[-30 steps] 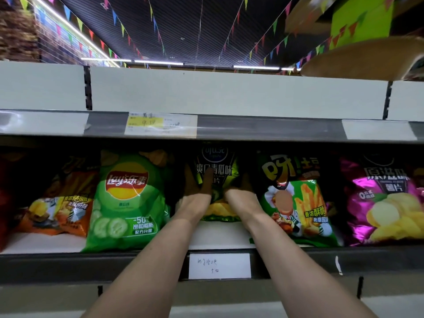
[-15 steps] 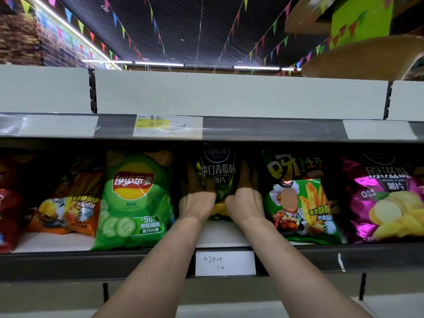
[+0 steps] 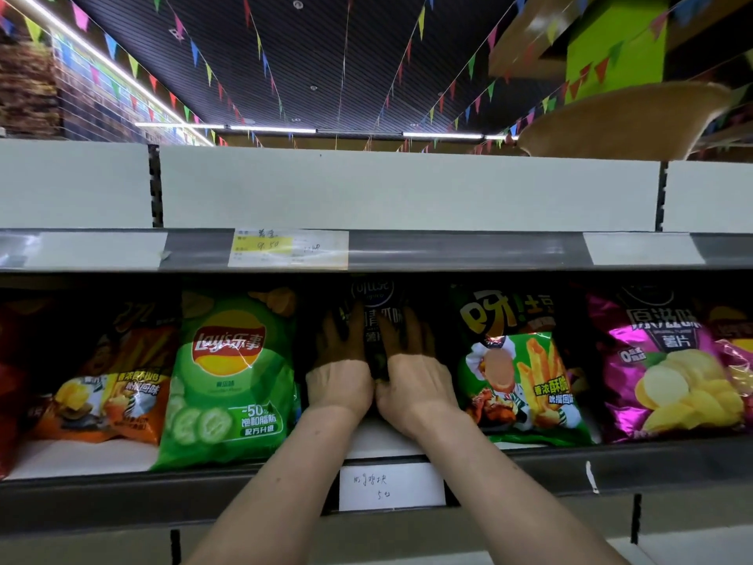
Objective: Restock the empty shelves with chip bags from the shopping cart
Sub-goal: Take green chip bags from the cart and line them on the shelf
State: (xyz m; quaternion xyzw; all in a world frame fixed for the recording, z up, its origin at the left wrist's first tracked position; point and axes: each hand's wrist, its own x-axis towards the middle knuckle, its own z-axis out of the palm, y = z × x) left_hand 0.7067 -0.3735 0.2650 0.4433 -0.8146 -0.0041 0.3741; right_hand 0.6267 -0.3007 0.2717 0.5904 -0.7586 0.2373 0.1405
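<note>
A dark chip bag (image 3: 377, 293) with a cucumber picture stands upright deep in the middle of the shelf (image 3: 379, 440). My left hand (image 3: 340, 373) and my right hand (image 3: 413, 379) lie side by side on its front, fingers stretched upward and pressing flat against it. Most of the bag is hidden behind my hands. A green Lay's bag (image 3: 228, 373) stands just left of it, and a green fries bag (image 3: 519, 373) just right.
An orange bag (image 3: 114, 381) and a red bag (image 3: 8, 385) fill the left end, a purple bag (image 3: 668, 373) the right. The upper shelf rail (image 3: 448, 250) hangs close above the bags. A handwritten price label (image 3: 391, 485) sits on the front rail below my wrists.
My hands have drawn together and slid up over the dark bag's front, which now stands deeper and more upright in the gap. The neighbouring bags stayed put.
</note>
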